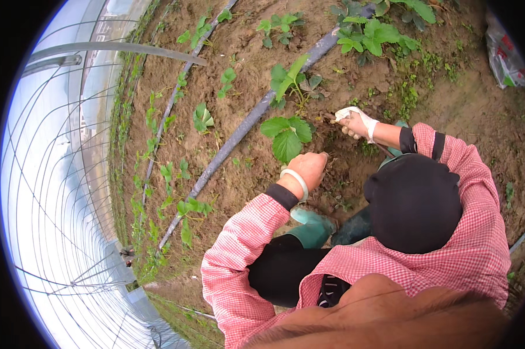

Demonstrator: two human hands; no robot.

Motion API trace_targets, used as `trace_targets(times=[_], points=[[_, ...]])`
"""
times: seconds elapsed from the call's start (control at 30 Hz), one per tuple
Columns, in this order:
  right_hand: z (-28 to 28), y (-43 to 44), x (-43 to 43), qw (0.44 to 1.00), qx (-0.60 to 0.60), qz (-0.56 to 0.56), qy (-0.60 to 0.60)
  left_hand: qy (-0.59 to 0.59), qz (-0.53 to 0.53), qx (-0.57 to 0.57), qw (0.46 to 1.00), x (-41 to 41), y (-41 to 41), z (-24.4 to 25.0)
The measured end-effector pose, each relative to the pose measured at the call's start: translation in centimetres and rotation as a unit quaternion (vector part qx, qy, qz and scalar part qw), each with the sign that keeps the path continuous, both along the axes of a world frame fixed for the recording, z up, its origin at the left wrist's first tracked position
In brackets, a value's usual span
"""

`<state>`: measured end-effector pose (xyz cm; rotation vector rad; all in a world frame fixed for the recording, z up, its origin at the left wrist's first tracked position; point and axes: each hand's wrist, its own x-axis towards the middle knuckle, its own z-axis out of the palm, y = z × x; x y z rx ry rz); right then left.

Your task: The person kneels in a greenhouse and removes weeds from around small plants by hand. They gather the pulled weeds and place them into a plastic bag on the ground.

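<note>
My left hand is bare, with a pale bangle at the wrist. Its fingers are curled low over the soil beside a broad-leaved plant, probably a strawberry plant. The hand's underside is hidden, so whatever lies inside the curl cannot be made out. Farther ahead, my right hand wears a soiled white glove. It is closed around a slim hand tool, whose brown handle shows below the forearm. The tool's working end is unclear. Between the hands lies dark, disturbed soil with small weeds.
A grey irrigation hose crosses the bed among more plants. Small weeds grow at the upper right, near a plastic bag. My green boots are close to the hands. Greenhouse hoops curve along the left.
</note>
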<state>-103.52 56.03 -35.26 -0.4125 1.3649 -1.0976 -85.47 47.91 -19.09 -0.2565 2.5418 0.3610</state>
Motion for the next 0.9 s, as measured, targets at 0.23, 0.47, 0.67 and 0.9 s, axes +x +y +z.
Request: trace_targets(times=[0.23,0.47,0.67,0.9], points=[[3.9,-0.7,-1.9,0.968,-0.180,-0.155,-0.078,-0.041,0.064,-0.024,0.997,-0.6,-0.9,-4.7],[5.1,2.2,-2.5,0.992,-0.030,0.023,0.120,-0.035,0.112,-0.028,0.993,-0.3,-3.1,-4.0],[1.1,0.0,-2.8,0.733,-0.311,0.125,0.591,-0.050,0.066,-0.043,0.996,4.0,-1.7,2.4],[2.9,-2.1,-2.1,0.669,-0.332,0.147,0.648,0.063,0.144,0.084,0.984,8.0,1.9,12.3]])
